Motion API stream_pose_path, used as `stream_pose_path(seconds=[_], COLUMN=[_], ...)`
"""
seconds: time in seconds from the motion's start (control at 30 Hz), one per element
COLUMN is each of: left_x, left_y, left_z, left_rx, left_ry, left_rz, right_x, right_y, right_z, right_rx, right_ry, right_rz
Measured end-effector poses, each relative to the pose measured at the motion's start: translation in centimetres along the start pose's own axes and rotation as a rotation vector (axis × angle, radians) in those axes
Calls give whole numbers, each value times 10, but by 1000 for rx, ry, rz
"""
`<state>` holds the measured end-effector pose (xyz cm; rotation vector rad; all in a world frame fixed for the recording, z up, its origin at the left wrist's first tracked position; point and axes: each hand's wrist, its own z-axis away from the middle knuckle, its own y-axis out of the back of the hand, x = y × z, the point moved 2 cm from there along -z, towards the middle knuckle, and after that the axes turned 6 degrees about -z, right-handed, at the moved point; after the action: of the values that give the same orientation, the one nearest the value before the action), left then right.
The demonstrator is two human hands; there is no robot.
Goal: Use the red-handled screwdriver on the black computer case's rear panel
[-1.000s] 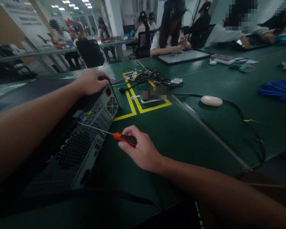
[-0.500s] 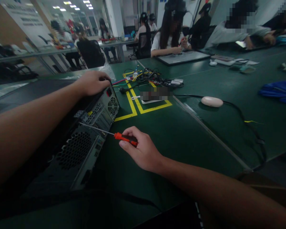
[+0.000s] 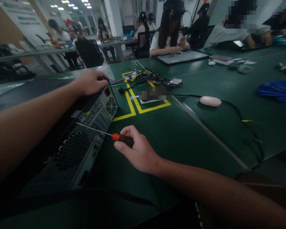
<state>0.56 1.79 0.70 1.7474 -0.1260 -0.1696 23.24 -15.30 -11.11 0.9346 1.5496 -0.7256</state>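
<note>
Orange-and-black-handled screwdriver (image 3: 121, 138), pinched in the curled fingers of the right hand (image 3: 139, 152) at mid-frame, has its tip against the rear panel of the grey metal computer case (image 3: 85, 149) lying on the green bench (image 3: 176, 133). The left hand (image 3: 91, 82) grips the case's top edge. No loose screw shows.

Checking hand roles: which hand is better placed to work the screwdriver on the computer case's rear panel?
Right. The right hand grips the screwdriver, whose tip meets the rear panel of the computer case. The left hand lies on its top edge, likely steadying it.
</note>
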Motion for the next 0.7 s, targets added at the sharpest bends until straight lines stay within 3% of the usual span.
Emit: stream_pose_path(seconds=[0.7], left_x=[1], left_y=[2], left_z=[1], left_rx=[-11], left_ry=[17], left_rz=[-9], right_x=[2], right_y=[4], right_z=[0], right_rx=[36], right_ry=[25], right_rz=[-17])
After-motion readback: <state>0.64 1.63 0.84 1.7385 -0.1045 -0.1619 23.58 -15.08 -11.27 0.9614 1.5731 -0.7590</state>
